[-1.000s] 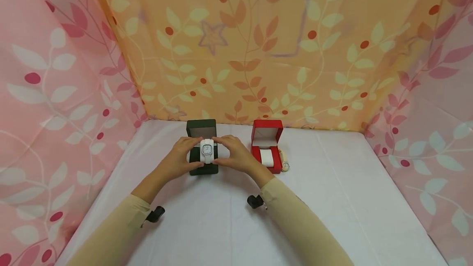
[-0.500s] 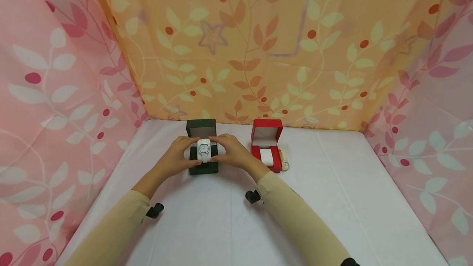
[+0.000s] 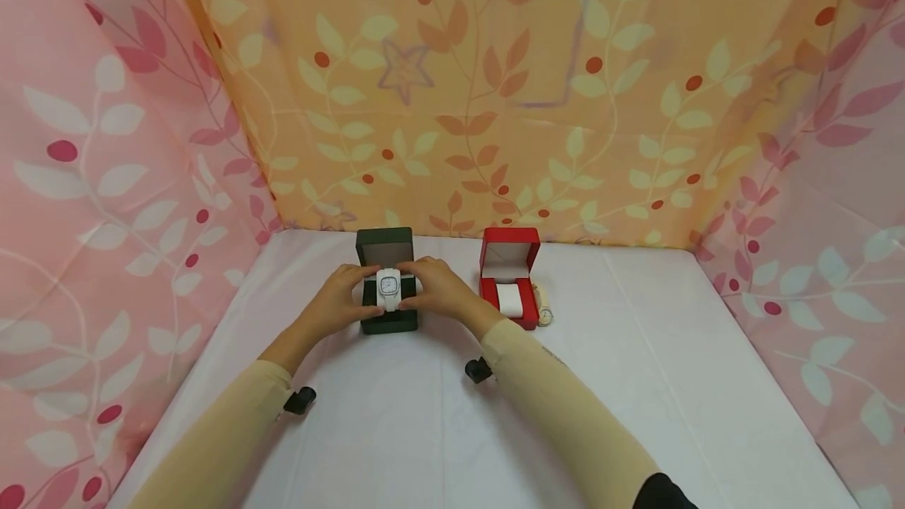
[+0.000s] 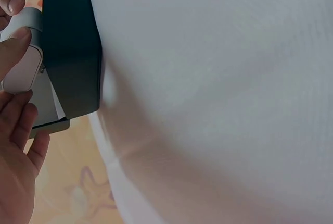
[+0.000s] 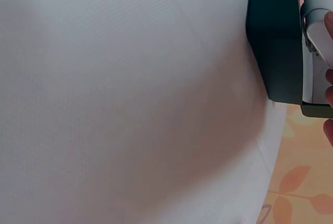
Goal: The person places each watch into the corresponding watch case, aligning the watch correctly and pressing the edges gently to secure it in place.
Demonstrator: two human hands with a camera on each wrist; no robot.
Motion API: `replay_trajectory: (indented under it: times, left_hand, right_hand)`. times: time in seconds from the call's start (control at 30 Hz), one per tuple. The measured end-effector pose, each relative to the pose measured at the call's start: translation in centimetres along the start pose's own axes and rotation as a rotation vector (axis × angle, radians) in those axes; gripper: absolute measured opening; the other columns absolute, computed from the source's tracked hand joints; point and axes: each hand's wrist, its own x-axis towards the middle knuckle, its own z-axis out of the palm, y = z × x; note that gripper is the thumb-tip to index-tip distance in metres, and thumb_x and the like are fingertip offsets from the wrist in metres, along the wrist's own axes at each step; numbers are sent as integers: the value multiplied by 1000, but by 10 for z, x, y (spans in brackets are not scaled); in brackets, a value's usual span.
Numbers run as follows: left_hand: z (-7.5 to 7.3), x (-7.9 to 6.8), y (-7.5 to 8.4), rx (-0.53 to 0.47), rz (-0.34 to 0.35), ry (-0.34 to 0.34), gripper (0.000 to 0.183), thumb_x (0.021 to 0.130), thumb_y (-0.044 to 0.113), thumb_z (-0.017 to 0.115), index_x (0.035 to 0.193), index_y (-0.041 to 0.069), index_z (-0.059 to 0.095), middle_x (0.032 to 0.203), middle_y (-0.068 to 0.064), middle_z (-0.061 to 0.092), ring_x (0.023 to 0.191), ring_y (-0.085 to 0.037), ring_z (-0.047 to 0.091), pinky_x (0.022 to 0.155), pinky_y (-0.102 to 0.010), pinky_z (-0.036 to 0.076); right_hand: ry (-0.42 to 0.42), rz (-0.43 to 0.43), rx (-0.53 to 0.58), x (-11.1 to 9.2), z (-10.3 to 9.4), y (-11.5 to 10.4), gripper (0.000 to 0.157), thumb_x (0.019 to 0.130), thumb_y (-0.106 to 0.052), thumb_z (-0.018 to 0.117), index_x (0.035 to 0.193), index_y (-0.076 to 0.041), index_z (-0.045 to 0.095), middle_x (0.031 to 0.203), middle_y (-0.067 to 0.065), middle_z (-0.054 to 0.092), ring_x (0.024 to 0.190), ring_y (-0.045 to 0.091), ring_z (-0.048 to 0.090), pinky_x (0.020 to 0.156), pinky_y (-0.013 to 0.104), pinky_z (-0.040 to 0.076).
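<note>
A white wristwatch (image 3: 389, 286) with a squarish case is wrapped round a white cushion (image 4: 22, 73), dial facing me. My left hand (image 3: 338, 303) pinches it from the left, thumb below and fingers above. From the other side my right hand (image 3: 440, 289) pinches it in the same way. Both hands are over the open dark green watch box (image 3: 385, 236), whose lid stands up behind them. In the left wrist view the cushion shows above the box wall; how deep it sits cannot be told. Only fingertips of the right hand (image 5: 329, 23) appear in the right wrist view.
Right of the green box stands an open red watch box (image 3: 511, 236) with a white cushion (image 3: 509, 301) inside. A second watch (image 3: 544, 314) with a pale strap leans at its right side. White cloth (image 3: 438, 422) covers the table; patterned curtains (image 3: 481, 100) enclose it.
Both hands have shifted the watch and cushion slightly left over the green box. The right forearm has moved a little left too. The boxes and second watch have stayed put.
</note>
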Motion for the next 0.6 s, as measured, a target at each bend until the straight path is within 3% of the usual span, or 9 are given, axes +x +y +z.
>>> replay_trajectory:
  times: [0.6]
  left_hand:
    - [6, 1, -9, 8, -28, -13, 81, 77, 30, 92, 146, 8, 56, 134, -20, 59, 126, -37, 53, 107, -59, 44]
  right_hand:
    - [-30, -4, -25, 5, 6, 1, 72, 83, -42, 85, 144, -16, 57, 133, 5, 67, 120, 21, 59, 107, 41, 47]
